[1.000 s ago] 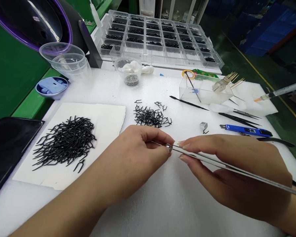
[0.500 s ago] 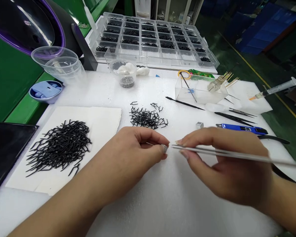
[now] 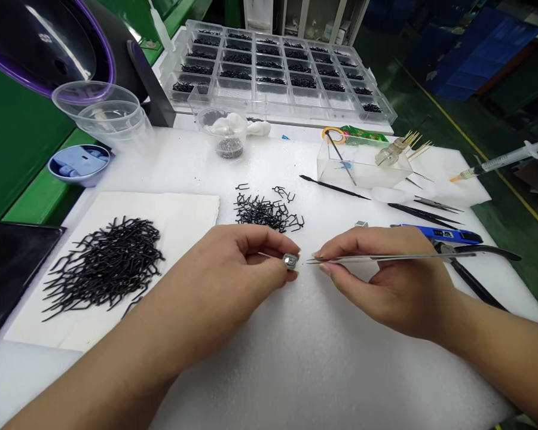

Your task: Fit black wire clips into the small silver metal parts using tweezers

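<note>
metal block (image 3: pixel 290 260) partly hidden, tweezer tips (image 3: pixel 310 261) unclear

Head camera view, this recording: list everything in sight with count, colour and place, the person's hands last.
compartment box: one, clear, far end of the table, black clips in its cells
wire clip piles: two, black, on the paper sheet and on the foam beyond the hands
paper sheet: one, white, left of centre
stacked plastic cups: two or more, clear, far left
glass cup: one, clear, holding white cotton and grey granules, near the box
acrylic box: one, clear, right of centre
syringe: one, clear with orange tip, far right
utility knife: one, blue, right
pliers: one pair, black, right
tablet: one, black, left edge
foam pad: one, white, under everything
small metal block: one, silver, in left hand
tweezers: one pair, silver, in right hand
left hand: one, centre-left
right hand: one, centre-right
</note>
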`<state>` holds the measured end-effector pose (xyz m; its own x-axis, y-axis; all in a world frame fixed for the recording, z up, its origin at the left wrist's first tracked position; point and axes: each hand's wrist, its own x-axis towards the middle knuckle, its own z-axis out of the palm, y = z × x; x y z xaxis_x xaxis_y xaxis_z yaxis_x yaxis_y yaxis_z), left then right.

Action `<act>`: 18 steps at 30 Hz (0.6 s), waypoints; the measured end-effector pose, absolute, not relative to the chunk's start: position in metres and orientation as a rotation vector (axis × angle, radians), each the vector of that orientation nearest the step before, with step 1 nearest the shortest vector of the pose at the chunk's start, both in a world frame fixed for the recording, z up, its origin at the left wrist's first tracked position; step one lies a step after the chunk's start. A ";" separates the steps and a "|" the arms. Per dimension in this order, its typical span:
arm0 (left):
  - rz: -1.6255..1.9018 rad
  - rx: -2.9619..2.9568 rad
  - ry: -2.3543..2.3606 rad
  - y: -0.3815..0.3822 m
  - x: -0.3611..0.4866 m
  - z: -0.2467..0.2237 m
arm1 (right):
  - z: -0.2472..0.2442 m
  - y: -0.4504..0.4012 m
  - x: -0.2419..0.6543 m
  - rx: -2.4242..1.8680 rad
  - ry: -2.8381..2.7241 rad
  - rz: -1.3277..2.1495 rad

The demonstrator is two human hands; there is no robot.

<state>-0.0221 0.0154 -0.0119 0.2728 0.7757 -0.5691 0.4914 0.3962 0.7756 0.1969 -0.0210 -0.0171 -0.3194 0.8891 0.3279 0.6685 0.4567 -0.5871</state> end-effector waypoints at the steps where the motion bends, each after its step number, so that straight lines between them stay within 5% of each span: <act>1: 0.277 1.245 1.373 0.015 -0.023 -0.013 | -0.017 -0.021 0.197 -1.289 -2.094 0.466; 18: 0.256 1.331 1.405 0.013 -0.023 -0.011 | -0.018 -0.020 0.196 -1.275 -2.143 0.468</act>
